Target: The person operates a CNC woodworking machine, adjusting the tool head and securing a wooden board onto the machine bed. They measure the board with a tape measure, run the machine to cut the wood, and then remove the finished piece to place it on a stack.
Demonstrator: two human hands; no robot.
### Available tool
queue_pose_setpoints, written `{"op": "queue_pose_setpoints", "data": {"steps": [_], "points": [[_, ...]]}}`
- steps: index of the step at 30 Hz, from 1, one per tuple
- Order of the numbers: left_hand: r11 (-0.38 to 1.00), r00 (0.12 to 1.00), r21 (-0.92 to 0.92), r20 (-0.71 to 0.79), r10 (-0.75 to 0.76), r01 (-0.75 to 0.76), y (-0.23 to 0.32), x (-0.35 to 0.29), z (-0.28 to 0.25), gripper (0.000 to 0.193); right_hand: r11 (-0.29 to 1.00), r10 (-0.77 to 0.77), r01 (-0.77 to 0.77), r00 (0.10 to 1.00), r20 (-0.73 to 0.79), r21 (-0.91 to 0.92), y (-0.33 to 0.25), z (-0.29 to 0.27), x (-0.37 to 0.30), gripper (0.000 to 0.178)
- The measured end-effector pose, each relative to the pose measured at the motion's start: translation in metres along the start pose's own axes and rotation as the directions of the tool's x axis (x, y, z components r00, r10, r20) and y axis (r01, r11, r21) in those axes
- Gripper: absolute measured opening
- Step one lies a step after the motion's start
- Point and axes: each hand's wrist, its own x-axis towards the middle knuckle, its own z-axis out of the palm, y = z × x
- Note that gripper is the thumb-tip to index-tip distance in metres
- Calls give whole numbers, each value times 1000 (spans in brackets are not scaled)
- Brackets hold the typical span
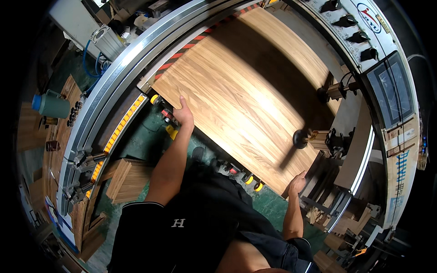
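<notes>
Left hand (184, 116) and right hand (297, 184) were closed on the near edge of a wide wood-grained board (227, 86), the left with its thumb laid on top toward the left end, the right bent about the near right corner. Most fingers were hidden, so how tightly either gripped could not be told. The board lay flat, its left side along a red-and-black striped strip (193, 46), with yellow wheels (258, 186) showing just beyond its near edge.

Uneven force from the two hands could have skewed the board and jammed it against the strip or the curved-looking metal rail (123, 59). Two round black feet (299, 139) stood over its right part; whether they touched the surface was unclear. Had they borne down during a slide, they might have scuffed the face. Fingers tucked under the edge risked being caught against the wheels, and a sideways slip could have pinched the right hand against the dark machine parts (321, 177) beside it.
</notes>
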Motion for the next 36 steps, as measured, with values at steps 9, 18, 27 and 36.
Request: {"op": "queue_pose_setpoints", "data": {"steps": [9, 18, 27, 36], "points": [[999, 999, -23, 23, -35, 35, 4, -2, -2, 81, 999, -34, 35, 999, -20, 20, -6, -4, -8, 85], [1000, 999, -7, 28, -26, 26, 5, -4, -3, 78, 999, -48, 48, 998, -36, 7, -4, -3, -6, 84], [999, 997, 21, -55, 45, -44, -6, 13, 2, 71, 1000, -19, 18, 999, -41, -23, -9, 4, -12, 76], [974, 937, -42, 284, -203, 224, 8, -8, -12, 73, 1000, -3, 3, 998, -62, -9, -23, -20, -15, 73]]}}
